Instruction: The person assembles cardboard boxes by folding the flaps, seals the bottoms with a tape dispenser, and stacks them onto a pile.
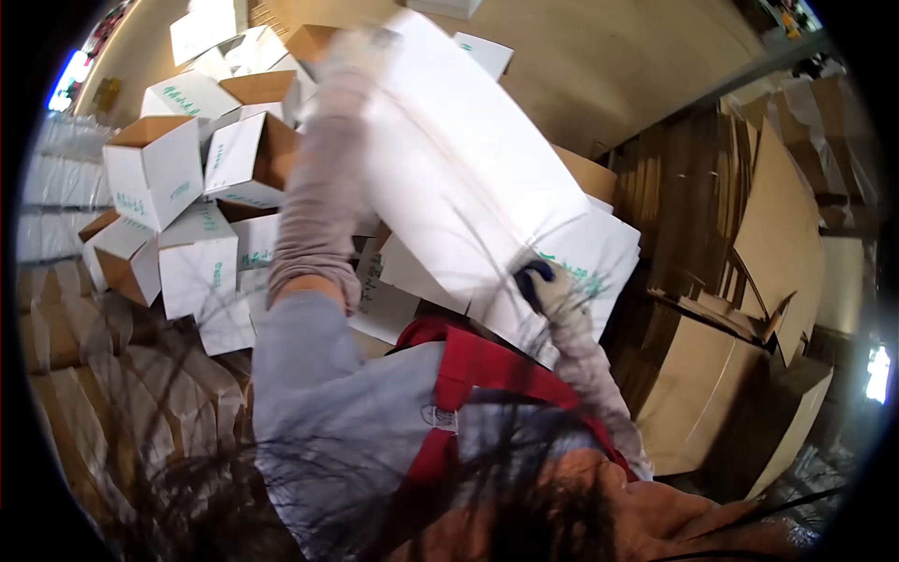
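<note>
A large white carton (468,140) lies tilted across the middle of the view, its surface slightly blurred. My left hand (363,49) is at its far left corner, and motion smears the fingers. At the near right end of the carton is my right hand (554,286), in a pale glove with dark blue on the fingers, which are closed on the carton's edge. Beside that hand is a white panel with green writing (604,258). Part of the carton's underside is hidden.
Open white boxes with green writing (169,178) are piled at the left. Brown folded cardboard (693,206) stands at the right above a brown carton (698,384). A tan surface (609,56) spans the back. Wrapped brown bundles (103,347) lie at the lower left.
</note>
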Available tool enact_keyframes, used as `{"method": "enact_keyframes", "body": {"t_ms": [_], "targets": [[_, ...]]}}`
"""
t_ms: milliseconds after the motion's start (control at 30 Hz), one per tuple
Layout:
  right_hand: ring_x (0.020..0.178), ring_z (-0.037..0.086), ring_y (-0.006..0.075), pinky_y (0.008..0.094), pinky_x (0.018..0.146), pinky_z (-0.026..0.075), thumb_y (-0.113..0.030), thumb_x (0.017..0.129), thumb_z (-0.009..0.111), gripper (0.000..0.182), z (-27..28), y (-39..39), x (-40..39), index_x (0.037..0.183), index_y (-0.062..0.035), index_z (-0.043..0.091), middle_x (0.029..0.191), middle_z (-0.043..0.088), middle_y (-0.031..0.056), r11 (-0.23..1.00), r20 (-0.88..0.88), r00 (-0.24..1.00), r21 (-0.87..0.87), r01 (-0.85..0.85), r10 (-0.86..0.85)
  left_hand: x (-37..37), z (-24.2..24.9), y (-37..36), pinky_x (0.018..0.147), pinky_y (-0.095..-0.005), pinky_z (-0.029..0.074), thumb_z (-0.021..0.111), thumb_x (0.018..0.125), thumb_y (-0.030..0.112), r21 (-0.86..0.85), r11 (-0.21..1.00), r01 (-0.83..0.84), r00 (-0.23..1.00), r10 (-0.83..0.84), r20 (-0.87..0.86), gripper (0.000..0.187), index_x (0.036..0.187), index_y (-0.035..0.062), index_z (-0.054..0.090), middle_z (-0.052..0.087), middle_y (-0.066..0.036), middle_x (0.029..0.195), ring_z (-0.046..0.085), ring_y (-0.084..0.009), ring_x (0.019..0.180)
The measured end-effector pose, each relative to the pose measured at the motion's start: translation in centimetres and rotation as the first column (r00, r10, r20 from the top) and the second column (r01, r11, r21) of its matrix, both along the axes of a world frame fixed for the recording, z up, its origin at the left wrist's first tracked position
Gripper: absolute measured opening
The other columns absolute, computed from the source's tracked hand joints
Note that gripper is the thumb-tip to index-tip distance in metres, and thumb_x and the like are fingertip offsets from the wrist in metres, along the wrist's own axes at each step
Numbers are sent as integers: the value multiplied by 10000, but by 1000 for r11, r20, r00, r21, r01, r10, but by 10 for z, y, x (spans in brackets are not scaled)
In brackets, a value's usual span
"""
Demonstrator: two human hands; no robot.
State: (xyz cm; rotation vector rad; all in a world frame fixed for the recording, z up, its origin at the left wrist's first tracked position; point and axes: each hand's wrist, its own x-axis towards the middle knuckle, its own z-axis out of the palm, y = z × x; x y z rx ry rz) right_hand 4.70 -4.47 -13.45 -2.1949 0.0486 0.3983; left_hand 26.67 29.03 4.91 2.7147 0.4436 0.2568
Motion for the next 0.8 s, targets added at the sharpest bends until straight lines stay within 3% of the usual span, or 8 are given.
{"method": "enact_keyframes", "body": {"t_ms": [67,133,200,300,333,467,567,800], "targets": [[898,614,312,364,821,471,-153,798,570,230,43,37,10,1003,-90,654,969,652,137,934,140,990,351,-62,13,18,0,39,900,-380,441,610,806,361,222,967,-128,865,0,502,475,1157,47,551,596,-176,1106,572,-325,1020],[878,622,299,354,814,478,-113,785,569,214,53,40,-3,975,-83,662,979,656,120,975,182,981,196,-106,70,18,-16,25,783,-409,480,623,806,284,-42,999,-23,563,48,825,313,1021,56,614,616,-169,995,602,-317,884],[858,634,255,326,797,488,-79,787,554,213,22,15,-29,970,-55,660,961,661,123,978,-6,999,204,32,-32,18,-73,-21,809,-399,476,648,787,213,-196,861,469,576,-130,807,276,1010,55,611,615,-157,991,595,-318,903],[832,629,157,262,762,491,-53,822,529,237,-7,-33,-86,1030,-6,634,970,669,111,887,-342,920,340,313,-193,8,-212,-125,924,-352,433,628,818,280,-315,594,740,671,-617,411,456,1206,69,512,585,-141,1136,563,-265,1061],[827,619,129,245,752,489,-43,833,519,246,-9,-45,-108,1050,12,622,973,669,107,818,-384,893,419,394,-233,-5,-236,-165,1028,-398,324,588,823,396,-29,671,741,672,-738,63,579,1297,101,434,463,-154,1311,433,-278,1222],[850,606,129,248,780,483,-15,843,506,264,77,-54,-126,1081,51,597,1002,657,98,732,-641,602,91,676,-477,-25,-293,-253,1090,-493,157,612,781,457,-121,525,843,442,-802,-401,765,1396,141,283,250,-140,1457,205,-319,1352],[901,601,153,258,829,470,-14,846,491,288,23,-90,-214,1110,64,576,1031,646,107,515,-480,617,341,787,-624,-29,-303,-275,1079,-552,134,649,746,457,-40,554,831,439,-699,-565,826,1412,168,256,211,-137,1474,157,-375,1357],[807,615,148,275,776,500,19,821,501,288,75,-134,-210,1091,57,594,936,651,113,689,116,696,325,648,-709,-6,-231,-255,974,-388,400,717,650,487,-127,503,855,318,-702,-638,756,1266,116,483,509,-125,1272,482,-257,1183]]}}
